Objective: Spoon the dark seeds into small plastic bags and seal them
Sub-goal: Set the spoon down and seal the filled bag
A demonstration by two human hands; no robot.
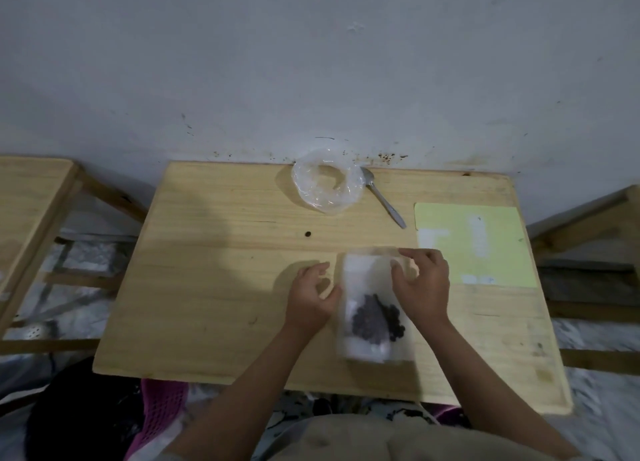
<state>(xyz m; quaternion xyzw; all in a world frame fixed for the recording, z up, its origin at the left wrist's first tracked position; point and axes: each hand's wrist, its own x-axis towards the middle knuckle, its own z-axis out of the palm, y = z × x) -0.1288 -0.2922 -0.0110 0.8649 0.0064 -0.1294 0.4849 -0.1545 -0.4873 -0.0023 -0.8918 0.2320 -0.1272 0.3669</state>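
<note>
A small clear plastic bag (pixel 363 277) lies flat on the wooden table (pixel 214 270), its mouth pointing away from me. A clump of dark seeds (pixel 375 318) sits in its lower half. My right hand (pixel 420 284) rests on the bag's right side, fingers curled over the upper right edge near the mouth. My left hand (pixel 313 294) is at the bag's left edge with fingers loosely bent, thumb touching the plastic. A metal spoon (pixel 384 199) lies at the back of the table, beside a crumpled clear plastic bag (pixel 325 185).
A pale yellow sheet (pixel 485 252) lies on the table's right side. One loose dark seed (pixel 307 234) sits mid-table. The wall runs right behind the table. Wooden frames stand at the left (pixel 34 190) and right (pixel 588 218).
</note>
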